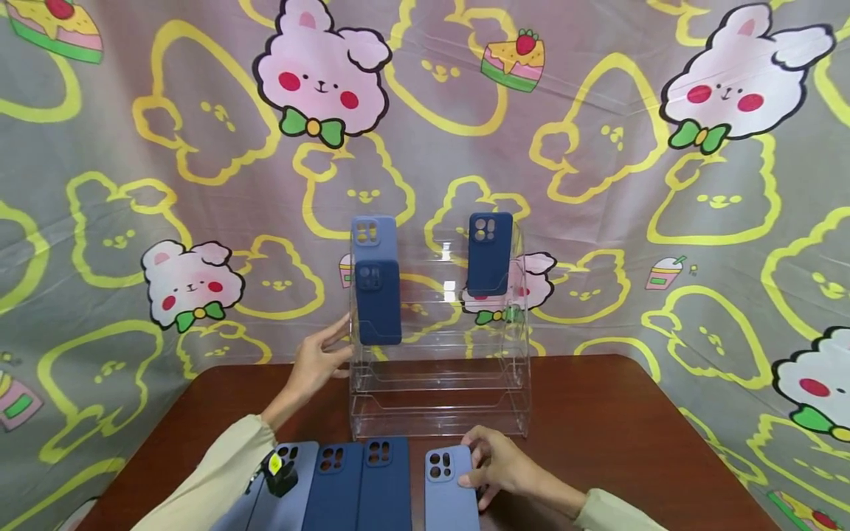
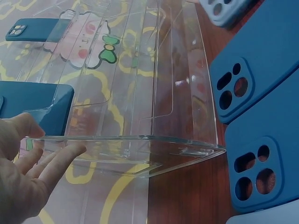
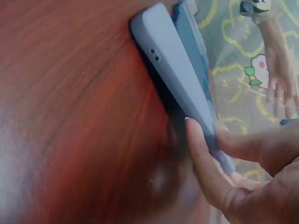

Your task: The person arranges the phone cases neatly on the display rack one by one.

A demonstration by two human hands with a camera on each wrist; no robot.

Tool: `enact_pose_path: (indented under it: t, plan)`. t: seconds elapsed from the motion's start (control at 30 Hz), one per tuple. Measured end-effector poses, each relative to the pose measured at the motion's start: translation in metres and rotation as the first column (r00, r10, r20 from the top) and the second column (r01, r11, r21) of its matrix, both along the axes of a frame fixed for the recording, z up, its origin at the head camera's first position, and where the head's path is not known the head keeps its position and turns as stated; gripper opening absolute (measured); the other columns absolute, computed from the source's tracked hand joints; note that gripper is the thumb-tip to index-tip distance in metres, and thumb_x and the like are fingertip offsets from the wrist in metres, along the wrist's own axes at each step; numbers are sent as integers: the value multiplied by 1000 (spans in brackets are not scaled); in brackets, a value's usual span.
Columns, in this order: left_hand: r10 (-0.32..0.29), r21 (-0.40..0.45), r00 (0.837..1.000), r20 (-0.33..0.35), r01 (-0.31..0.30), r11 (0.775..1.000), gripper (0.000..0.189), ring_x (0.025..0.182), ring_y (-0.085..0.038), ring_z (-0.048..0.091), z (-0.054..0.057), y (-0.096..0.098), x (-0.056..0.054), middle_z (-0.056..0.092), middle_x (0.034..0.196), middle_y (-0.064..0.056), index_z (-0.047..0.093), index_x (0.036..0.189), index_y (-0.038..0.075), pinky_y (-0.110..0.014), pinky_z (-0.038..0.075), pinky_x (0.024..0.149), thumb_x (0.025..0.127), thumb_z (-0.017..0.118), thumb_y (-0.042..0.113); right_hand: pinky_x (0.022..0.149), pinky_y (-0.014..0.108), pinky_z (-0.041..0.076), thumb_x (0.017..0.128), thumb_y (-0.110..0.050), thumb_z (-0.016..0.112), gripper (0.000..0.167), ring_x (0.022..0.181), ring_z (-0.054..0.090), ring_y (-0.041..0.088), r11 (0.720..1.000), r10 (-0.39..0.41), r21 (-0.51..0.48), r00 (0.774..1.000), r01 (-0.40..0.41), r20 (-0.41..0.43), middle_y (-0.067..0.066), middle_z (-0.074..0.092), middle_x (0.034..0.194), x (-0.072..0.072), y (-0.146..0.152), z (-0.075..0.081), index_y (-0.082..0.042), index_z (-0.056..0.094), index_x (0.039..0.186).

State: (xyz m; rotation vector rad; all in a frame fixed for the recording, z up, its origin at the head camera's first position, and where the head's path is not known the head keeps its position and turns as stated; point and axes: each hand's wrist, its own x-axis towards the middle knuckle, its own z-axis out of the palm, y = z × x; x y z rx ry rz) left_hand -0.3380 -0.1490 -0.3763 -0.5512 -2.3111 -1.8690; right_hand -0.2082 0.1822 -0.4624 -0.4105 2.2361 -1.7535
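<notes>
My right hand point(image 1: 498, 466) pinches a light blue phone case point(image 1: 451, 490) by its side near the camera cutouts. In the right wrist view this case point(image 3: 173, 65) stands slanted above the wood, thumb on one face and fingers on the other. My left hand point(image 1: 322, 356) touches the left side of a clear tiered display stand point(image 1: 438, 424), its fingers mostly straight at the panel edge. Close to that hand, a dark blue case point(image 1: 380, 313) stands on the stand, below a light blue case point(image 1: 373, 228). Another dark blue case point(image 1: 490, 254) stands at upper right.
Several cases lie side by side in front of the stand, among them dark blue ones point(image 1: 388, 487) and a light blue one point(image 1: 299, 472). The brown table point(image 1: 598, 428) ends at a cartoon-printed curtain point(image 1: 598, 221) behind.
</notes>
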Motion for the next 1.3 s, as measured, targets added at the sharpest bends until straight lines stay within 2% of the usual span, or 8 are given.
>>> enact_pose_path:
  t: [0.13,0.33,0.47,0.6,0.73,1.03,1.13,1.3]
  plan:
    - [-3,2,1000,2,3,1000,65,118,-49,66,-1,2,0,50,154,-25,46,158,10,-43,67,75,99,66,-5,59,50,67,91,9,76,41,72,71,21,999,-1,-42,999,-1,-40,13,68,87,-5,13,14,13,55,126]
    - [-20,11,1000,12,20,1000,65,120,-50,64,0,0,2,48,155,-26,43,159,9,-44,67,76,100,65,-5,68,54,67,97,1,72,43,80,75,23,998,-2,-58,994,-4,-107,18,71,100,-19,32,55,11,57,136]
    - [-39,11,999,17,38,999,65,121,-50,63,0,-2,4,46,156,-27,42,160,8,-44,67,76,100,64,-5,75,54,67,98,-2,72,48,84,75,21,997,-71,-29,982,66,-174,20,71,106,-32,43,87,10,56,141]
    - [-36,1,999,10,36,999,65,121,-50,64,1,-3,4,46,156,-27,42,159,7,-43,67,75,100,64,-7,76,49,68,98,0,72,51,87,76,18,988,-152,-30,939,150,-310,28,69,113,-50,52,125,10,54,144]
    - [-49,2,999,-11,49,999,64,121,-51,63,2,-3,3,45,156,-28,42,159,6,-46,67,76,100,63,-8,71,39,68,98,-1,72,46,86,76,11,976,-206,-30,863,217,-462,30,66,117,-71,64,156,7,58,141]
    - [-53,4,998,-14,53,999,65,115,-51,66,-1,1,0,47,154,-28,43,158,5,-45,67,72,99,62,-10,68,32,67,99,-8,74,44,82,76,10,948,-281,-74,706,310,-649,15,64,112,-108,83,193,-2,64,141]
    - [-48,10,999,-15,48,999,65,112,-52,67,-2,1,0,49,153,-27,44,158,6,-44,67,71,98,63,-10,71,34,68,98,-6,74,44,83,76,11,945,-293,-95,682,312,-670,14,65,111,-117,88,198,-1,64,141]
    - [-30,2,999,-12,30,1000,66,109,-53,68,-1,0,1,50,152,-26,46,157,7,-44,67,69,96,64,-11,72,34,68,98,-7,74,46,85,75,10,938,-337,-161,703,306,-626,5,70,107,-128,94,200,0,63,142]
